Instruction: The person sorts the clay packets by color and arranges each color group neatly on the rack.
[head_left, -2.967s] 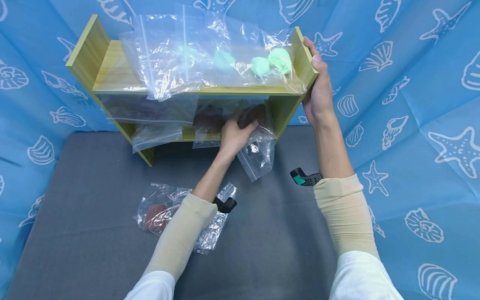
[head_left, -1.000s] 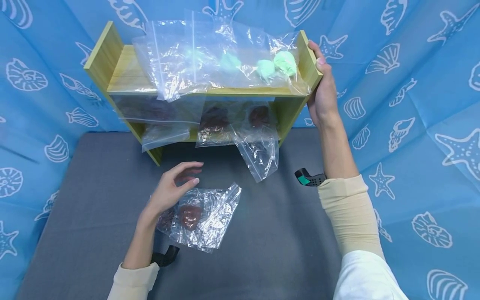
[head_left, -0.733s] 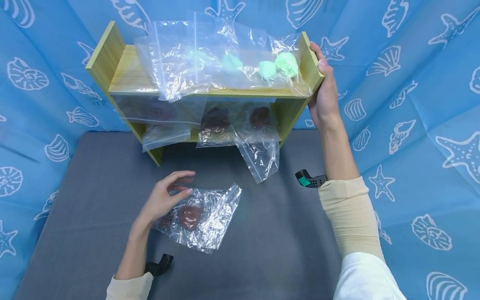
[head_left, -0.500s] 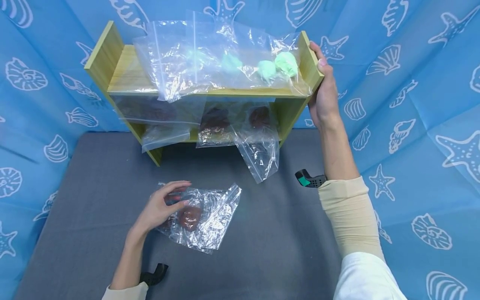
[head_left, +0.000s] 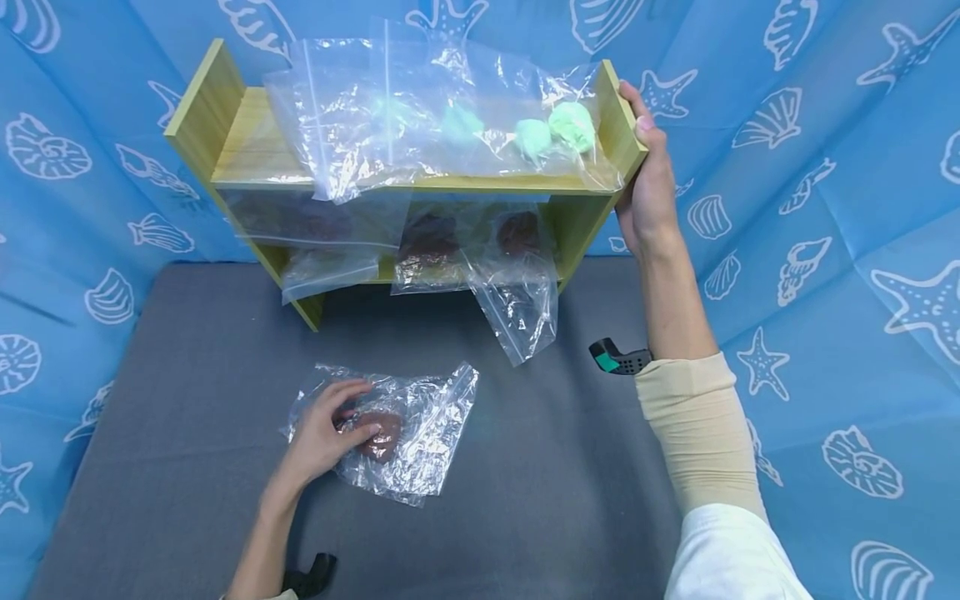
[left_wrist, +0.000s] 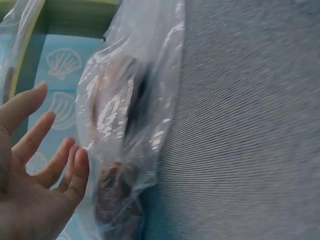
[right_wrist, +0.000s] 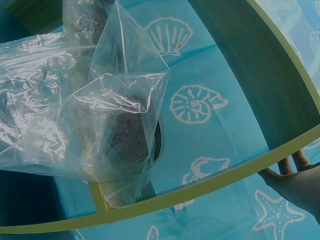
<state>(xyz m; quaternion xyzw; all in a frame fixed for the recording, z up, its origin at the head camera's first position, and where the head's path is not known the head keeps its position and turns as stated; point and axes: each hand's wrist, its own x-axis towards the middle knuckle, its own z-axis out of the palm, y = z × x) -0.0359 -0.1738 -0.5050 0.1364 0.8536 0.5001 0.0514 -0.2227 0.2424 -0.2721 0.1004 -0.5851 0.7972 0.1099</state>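
Observation:
My left hand [head_left: 318, 437] is at a clear zip bag [head_left: 442, 417] on the grey cloth. Its thumb tip overlaps the reddish-brown lump [head_left: 381, 436] in the head view, and the other fingers arch over the plastic. The left wrist view shows its fingers spread beside the bag [left_wrist: 165, 30], with nothing gripped. My right hand [head_left: 651, 179] rests against the outer face of the wooden shelf's right side panel [head_left: 622, 125], fingertips near its top edge. In the right wrist view its fingers [right_wrist: 286, 166] reach the panel edge and are partly hidden behind it.
Clear bags with pale green lumps [head_left: 573, 127] lie on the upper shelf. Bags with dark reddish lumps [head_left: 517, 233] fill the lower one, and one bag end [head_left: 517, 321] hangs over the front. A blue shell-print curtain [head_left: 825, 250] surrounds the grey cloth-covered table [head_left: 540, 500].
My left hand has left the dark lump on the lower shelf, swung down leftward, then lowered onto the bag on the table. My right hand stays at the shelf's side.

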